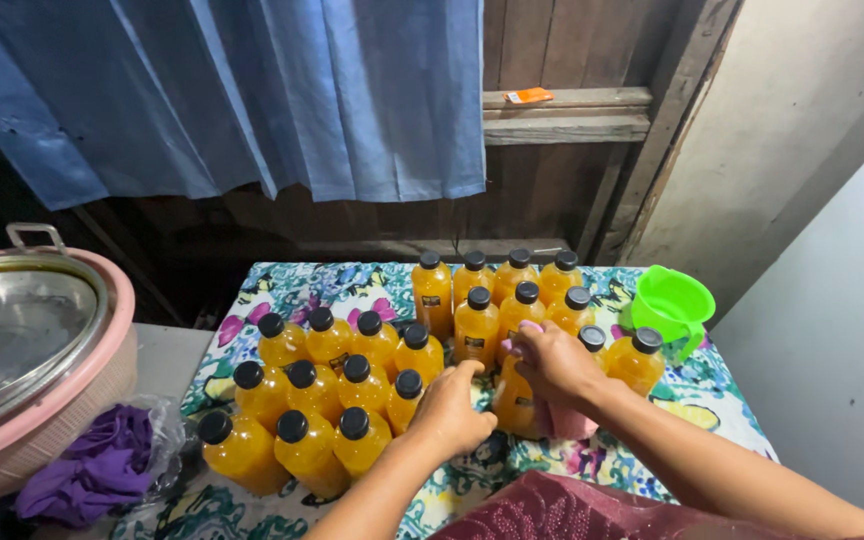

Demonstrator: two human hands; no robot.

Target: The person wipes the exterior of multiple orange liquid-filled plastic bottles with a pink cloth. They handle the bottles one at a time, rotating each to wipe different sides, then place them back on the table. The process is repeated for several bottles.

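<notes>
Head view, looking down at a table with a floral cloth (332,285). Many clear bottles of orange liquid with black caps stand on it: a near-left cluster (322,395) and a far group (497,290) toward the back edge. Left hand (452,410) sits at the right side of the near-left cluster, fingers curled loosely and touching the bottles there; can't tell if it grips one. Right hand (552,360) is curled over the top of one bottle (517,405) near centre, fingers closed, pressing a pink cloth (572,422) against it; cloth hangs down the bottle's right side. Another capped bottle (637,360) stands just right of that hand. Green plastic jug (672,300) at far right of the table. Left of the table: pink basin (72,400) with a metal lid (12,330) on it, purple cloth (102,465) near it. Blue curtain (252,90) hangs behind, against a wooden wall.
</notes>
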